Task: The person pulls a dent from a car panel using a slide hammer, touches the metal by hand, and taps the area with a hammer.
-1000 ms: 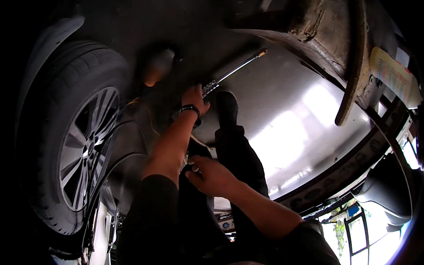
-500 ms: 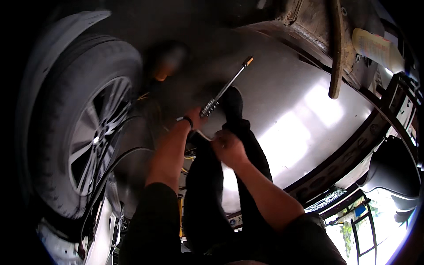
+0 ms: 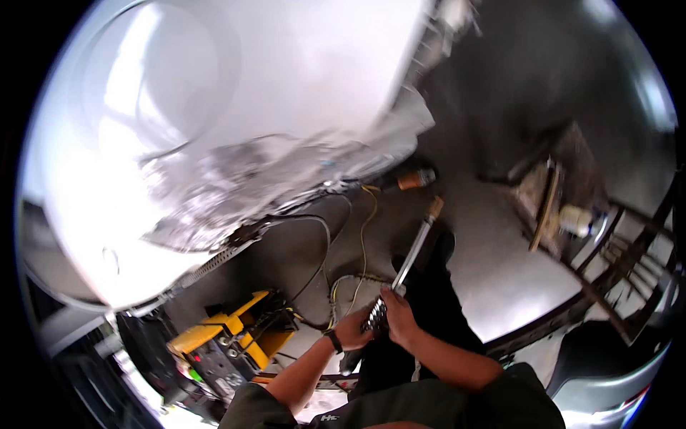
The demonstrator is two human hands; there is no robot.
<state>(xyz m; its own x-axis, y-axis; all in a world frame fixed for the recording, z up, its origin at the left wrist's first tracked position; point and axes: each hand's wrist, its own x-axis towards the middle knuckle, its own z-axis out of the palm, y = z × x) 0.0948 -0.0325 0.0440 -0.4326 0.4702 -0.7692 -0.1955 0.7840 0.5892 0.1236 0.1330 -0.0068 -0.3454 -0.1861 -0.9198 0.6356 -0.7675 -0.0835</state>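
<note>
My left hand (image 3: 353, 331) is closed around the dark, ribbed lower part (image 3: 377, 313) of a long tool with a metal rod (image 3: 414, 254). Just above it, my right hand (image 3: 400, 317) grips the same tool where the ribbed part meets the rod. The rod slants up and away to the right, ending in an orange-brown tip (image 3: 434, 207). Both hands are low in front of my dark-trousered legs. The tool's exact kind cannot be made out, and my fingers hide part of it.
Ahead on the left is a white car body panel (image 3: 307, 64) with a crumpled, damaged-looking edge (image 3: 279, 179). A yellow and black machine (image 3: 236, 332) stands at lower left, with cables (image 3: 364, 243) across the floor. An orange and dark tool (image 3: 416, 179) lies beyond. At right are a bottle (image 3: 575, 220) and a dark frame (image 3: 618, 261).
My view has swung from the wheel to the white panel and yellow machine. My right hand has moved from beside my knee onto the rod tool, joining my left.
</note>
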